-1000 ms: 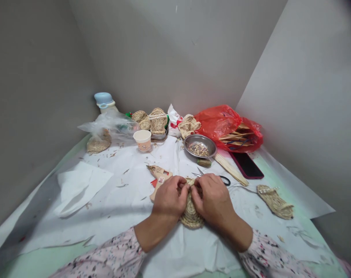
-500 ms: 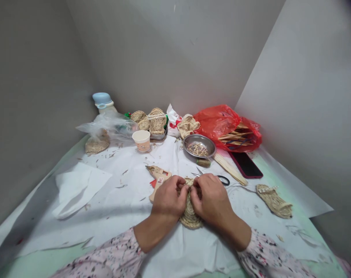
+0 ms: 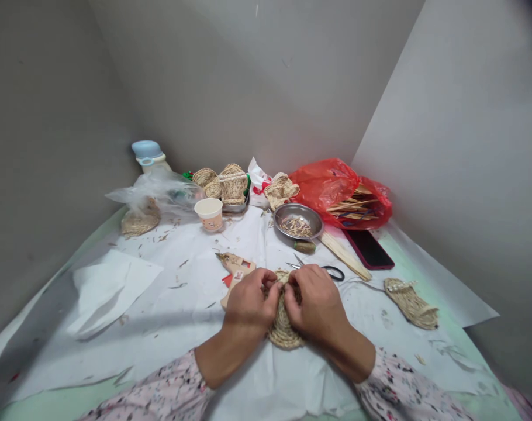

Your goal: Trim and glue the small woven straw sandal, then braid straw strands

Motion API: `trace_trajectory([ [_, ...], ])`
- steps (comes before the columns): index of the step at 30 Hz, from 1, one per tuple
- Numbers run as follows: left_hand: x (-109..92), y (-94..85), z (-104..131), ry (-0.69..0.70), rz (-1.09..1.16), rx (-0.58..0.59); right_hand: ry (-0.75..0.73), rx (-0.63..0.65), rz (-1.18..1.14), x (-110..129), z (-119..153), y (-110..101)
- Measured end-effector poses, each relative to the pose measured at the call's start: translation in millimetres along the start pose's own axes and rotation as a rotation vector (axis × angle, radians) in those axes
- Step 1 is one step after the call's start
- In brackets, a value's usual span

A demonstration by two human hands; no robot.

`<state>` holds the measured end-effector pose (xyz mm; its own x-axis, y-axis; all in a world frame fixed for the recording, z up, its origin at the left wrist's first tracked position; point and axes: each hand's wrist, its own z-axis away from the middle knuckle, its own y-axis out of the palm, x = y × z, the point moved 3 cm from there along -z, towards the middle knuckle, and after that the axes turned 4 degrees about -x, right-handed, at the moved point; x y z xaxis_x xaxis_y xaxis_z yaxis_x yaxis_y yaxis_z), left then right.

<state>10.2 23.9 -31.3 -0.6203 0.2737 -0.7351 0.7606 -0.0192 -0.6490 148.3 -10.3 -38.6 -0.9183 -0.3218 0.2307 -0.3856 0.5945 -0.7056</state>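
Note:
A coiled straw slipper sole (image 3: 285,332) lies on the white sheet in front of me, partly covered by both hands. My left hand (image 3: 254,299) is closed on its left edge, thumb and fingers pinched near the upper part. From the other side my right hand (image 3: 313,297) grips it, fingertips almost meeting the left ones. Whatever fine strand may be between the fingertips is hidden. Beyond my left hand rests a beige glue gun (image 3: 236,266). Scissors (image 3: 334,272) with black handles lie just past my right hand. To the right is a small woven straw slipper (image 3: 410,303) with beads.
At the back stand a metal bowl (image 3: 298,221) of straw bits, a paper cup (image 3: 209,214), a red plastic bag (image 3: 325,184) of straw and a blue-lidded bottle (image 3: 147,153). A phone (image 3: 371,249) lies at right, folded white paper (image 3: 112,289) at left. Grey walls enclose the table.
The whole view has shifted slightly, so things appear a little further left. Both hands stay on the straw sole, with only small finger movement.

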Motion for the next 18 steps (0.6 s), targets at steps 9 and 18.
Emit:
trace_trajectory([
  [9, 0.2, 0.3, 0.1, -0.024, -0.026, 0.002, -0.010, -0.007, -0.010, -0.2, 1.4, 0.0],
  [18, -2.7, 0.4, 1.0, -0.049, -0.010, 0.027, 0.004, -0.024, -0.024, 3.4, -0.5, -2.5],
])
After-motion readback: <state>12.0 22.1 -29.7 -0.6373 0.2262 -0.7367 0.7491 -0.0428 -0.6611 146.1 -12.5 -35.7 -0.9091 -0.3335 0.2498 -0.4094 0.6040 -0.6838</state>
